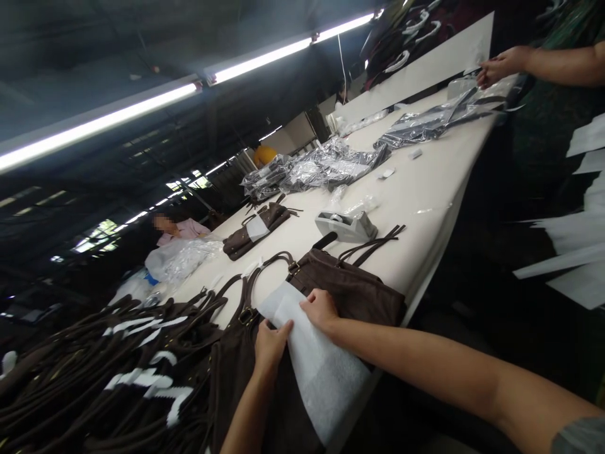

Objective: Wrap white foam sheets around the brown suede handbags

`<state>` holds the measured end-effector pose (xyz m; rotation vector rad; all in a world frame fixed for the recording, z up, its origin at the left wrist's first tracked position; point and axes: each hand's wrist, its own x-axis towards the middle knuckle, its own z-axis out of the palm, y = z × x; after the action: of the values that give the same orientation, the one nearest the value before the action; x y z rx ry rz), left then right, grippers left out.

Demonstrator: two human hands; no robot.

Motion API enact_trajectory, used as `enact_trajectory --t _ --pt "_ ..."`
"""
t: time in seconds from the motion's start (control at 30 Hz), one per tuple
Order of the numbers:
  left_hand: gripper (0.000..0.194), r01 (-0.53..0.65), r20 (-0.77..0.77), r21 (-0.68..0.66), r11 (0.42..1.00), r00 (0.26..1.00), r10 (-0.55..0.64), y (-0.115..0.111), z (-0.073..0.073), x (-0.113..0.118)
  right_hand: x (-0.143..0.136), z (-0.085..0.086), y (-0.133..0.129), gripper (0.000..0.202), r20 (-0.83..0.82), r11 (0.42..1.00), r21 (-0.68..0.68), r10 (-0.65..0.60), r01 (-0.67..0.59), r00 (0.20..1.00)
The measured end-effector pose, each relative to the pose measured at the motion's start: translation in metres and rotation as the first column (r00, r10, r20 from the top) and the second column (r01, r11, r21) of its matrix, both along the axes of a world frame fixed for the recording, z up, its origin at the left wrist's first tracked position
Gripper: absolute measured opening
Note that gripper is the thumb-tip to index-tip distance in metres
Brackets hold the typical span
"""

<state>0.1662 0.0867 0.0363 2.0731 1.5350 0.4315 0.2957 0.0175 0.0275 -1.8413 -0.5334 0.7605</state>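
Observation:
A dark brown bag lies on the near part of the pale table, its handles and thin straps spread toward the back. Across its middle runs a white translucent sheet. My left hand pinches the sheet's left edge near its upper end, thumb on top. On the opposite edge, my right hand has its fingers closed on the same sheet. The sheet's lower end hangs over the bag toward the table's front edge.
A grey tape dispenser stands beyond the bag. Many brown bags pile up at left. Plastic-wrapped items and another brown bag lie farther back. Another person's hand is at upper right; a person in pink sits behind.

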Motion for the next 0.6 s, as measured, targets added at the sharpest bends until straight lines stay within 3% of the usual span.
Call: enact_trajectory --t 0.17,0.37,0.5,0.6 --pt "0.061 -0.136 0.286 -0.126 0.983 0.944 0.167 -0.007 -0.017 -0.002 -0.001 -0.003 -0.004 0.008 -0.001 0.999 0.033 0.011 -0.010 1.000" --pt "0.025 -0.138 0.338 -0.225 0.965 0.917 0.210 0.008 -0.018 0.010 -0.004 -0.003 -0.011 0.007 0.179 0.989 -0.042 0.150 -0.145 0.972" --pt "0.025 -0.171 0.298 -0.142 0.975 0.932 0.207 0.014 -0.023 0.008 0.013 0.014 -0.003 0.016 0.293 0.896 -0.190 0.441 -0.400 0.848" --pt "0.031 -0.204 0.260 -0.051 0.978 0.943 0.210 0.012 -0.025 0.006 0.034 0.037 0.021 0.034 0.386 0.890 -0.265 0.451 -0.371 0.805"
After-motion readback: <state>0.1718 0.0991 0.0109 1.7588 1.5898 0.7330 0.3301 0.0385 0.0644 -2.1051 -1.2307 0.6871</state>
